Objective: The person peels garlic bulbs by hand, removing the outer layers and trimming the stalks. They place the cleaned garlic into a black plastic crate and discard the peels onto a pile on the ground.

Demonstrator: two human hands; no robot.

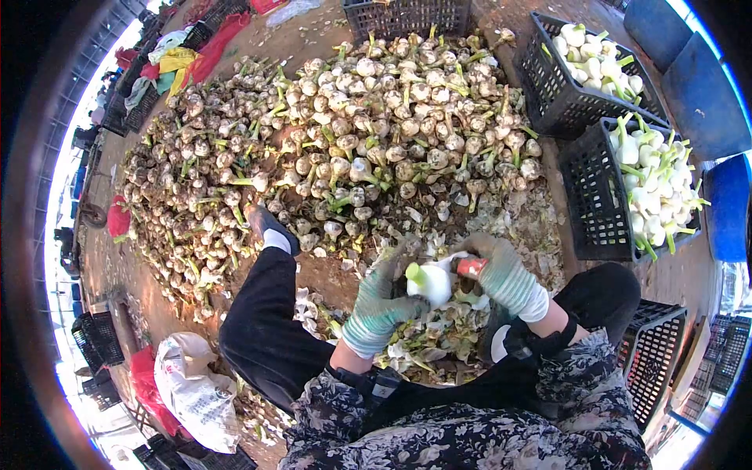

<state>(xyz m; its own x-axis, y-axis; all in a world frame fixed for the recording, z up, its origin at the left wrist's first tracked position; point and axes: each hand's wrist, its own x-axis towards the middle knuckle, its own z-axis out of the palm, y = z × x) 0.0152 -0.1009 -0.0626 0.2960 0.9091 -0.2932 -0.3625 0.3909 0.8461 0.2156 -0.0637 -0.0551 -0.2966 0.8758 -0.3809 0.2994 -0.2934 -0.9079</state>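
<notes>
A white, peeled garlic bulb point(432, 287) with a short green stem end sits in my left hand point(377, 301), the gloved fingers closed around it. My right hand point(503, 276), also in a grey-green glove, is closed on a small red-handled tool point(471, 267); its working end cannot be made out. The right thumb and fingers are at the bulb's right side, where a whitish strip of skin stretches between them. Below both hands lie loose garlic peelings point(423, 338). Beyond them spreads a large heap of unpeeled, soil-stained garlic bulbs point(376, 117).
At the right stand two black crates point(599, 196) filled with clean white garlic point(650, 188). Another black crate point(652, 356) is beside my right knee. A white sack point(196, 384) lies at the lower left, and a blue barrel point(727, 207) stands at the far right.
</notes>
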